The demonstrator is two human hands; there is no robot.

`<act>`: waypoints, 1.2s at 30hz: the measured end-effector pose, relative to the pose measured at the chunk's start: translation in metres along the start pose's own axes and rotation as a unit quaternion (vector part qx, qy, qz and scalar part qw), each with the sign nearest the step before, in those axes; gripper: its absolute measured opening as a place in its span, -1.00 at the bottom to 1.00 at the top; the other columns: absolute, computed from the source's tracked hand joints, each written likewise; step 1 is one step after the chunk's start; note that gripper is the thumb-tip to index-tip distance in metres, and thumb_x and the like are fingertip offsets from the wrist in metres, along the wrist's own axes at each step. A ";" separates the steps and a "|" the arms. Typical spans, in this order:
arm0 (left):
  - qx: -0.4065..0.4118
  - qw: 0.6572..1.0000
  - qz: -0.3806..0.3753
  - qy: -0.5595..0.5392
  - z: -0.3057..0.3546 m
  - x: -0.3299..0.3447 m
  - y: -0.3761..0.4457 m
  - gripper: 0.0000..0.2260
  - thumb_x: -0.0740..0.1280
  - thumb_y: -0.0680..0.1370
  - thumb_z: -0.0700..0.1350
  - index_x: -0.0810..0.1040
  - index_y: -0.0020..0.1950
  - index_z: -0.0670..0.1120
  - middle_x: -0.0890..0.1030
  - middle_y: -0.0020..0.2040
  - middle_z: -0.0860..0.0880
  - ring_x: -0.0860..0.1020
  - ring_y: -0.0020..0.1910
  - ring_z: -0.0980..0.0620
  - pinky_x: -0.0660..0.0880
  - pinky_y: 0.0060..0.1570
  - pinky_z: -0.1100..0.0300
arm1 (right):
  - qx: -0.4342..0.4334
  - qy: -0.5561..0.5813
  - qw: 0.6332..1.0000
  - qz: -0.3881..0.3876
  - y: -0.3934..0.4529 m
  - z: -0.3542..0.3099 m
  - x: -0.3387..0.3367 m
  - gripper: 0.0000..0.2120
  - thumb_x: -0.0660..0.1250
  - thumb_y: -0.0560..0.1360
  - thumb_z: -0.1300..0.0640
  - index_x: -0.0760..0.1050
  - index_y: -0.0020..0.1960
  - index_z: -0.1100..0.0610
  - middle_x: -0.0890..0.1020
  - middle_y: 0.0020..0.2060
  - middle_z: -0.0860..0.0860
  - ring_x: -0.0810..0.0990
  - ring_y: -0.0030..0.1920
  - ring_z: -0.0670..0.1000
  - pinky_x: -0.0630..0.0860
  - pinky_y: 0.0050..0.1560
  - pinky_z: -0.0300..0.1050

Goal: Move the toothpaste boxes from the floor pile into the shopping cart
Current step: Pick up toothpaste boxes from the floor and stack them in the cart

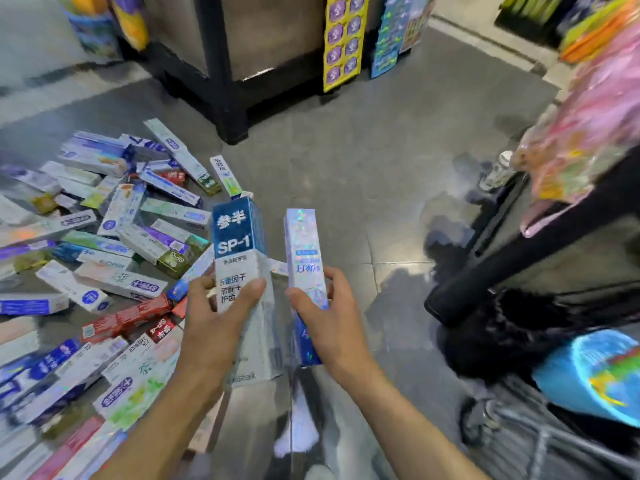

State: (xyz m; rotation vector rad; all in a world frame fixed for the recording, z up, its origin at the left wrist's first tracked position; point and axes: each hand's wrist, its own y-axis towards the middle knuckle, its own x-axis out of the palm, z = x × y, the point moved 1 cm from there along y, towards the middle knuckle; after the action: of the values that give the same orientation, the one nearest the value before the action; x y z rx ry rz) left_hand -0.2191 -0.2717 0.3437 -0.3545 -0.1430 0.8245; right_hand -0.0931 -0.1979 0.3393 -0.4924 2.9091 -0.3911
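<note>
Holding two toothpaste boxes upright over grey tiled floor (346, 174).
Blue-and-white SP-1 box (239, 271) is gripped by left hand (216, 323), fingers curled round it; holographic box (306, 268) is gripped likewise by right hand (332, 320). Floor pile (97, 258) is spread at left, black shelving base (232, 98) behind, shopping cart (540, 434) at lower right, blurred.

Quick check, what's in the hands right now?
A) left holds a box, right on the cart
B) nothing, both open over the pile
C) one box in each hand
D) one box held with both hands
C: the left hand grips the blue-and-white SP-1 box and the right hand grips the holographic silver box, both upright and side by side, above the floor beside the floor pile.
</note>
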 end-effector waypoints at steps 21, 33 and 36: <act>0.063 0.946 -0.318 -0.006 0.412 0.047 -0.316 -0.35 0.67 0.25 -0.03 0.46 0.25 0.03 0.70 0.07 0.08 0.68 0.05 0.05 0.60 0.05 0.06 | -0.073 0.057 0.968 0.232 -0.309 -0.405 -0.180 -0.66 0.47 0.52 0.16 0.47 0.23 -0.03 0.67 -0.01 -0.01 0.69 -0.06 -0.09 0.60 -0.01 -0.14; 0.053 0.819 -0.555 0.136 0.344 0.129 -0.479 -0.19 0.63 0.08 0.19 0.42 0.26 0.07 0.66 0.12 -0.02 0.68 0.02 0.06 0.60 0.11 -0.06 | 0.019 0.086 0.864 0.495 -0.507 -0.324 -0.294 -0.48 0.58 0.33 -0.12 0.43 0.20 -0.13 0.66 0.06 -0.11 0.66 0.01 -0.14 0.59 0.13 -0.04; 0.064 0.790 -0.581 0.185 0.319 0.162 -0.520 -0.19 0.62 0.08 0.22 0.41 0.25 0.09 0.65 0.12 -0.05 0.68 0.01 0.04 0.60 0.13 -0.11 | 0.031 0.108 0.840 0.530 -0.547 -0.296 -0.337 -0.52 0.59 0.41 0.14 0.42 0.19 -0.09 0.66 0.04 -0.04 0.68 -0.05 -0.11 0.62 0.09 0.01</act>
State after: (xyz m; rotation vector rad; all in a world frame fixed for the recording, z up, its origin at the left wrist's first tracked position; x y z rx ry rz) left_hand 0.1664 -0.3961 0.8274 -0.2244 0.0769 -0.4755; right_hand 0.3247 -0.5131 0.8155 1.2112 2.7932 -0.3506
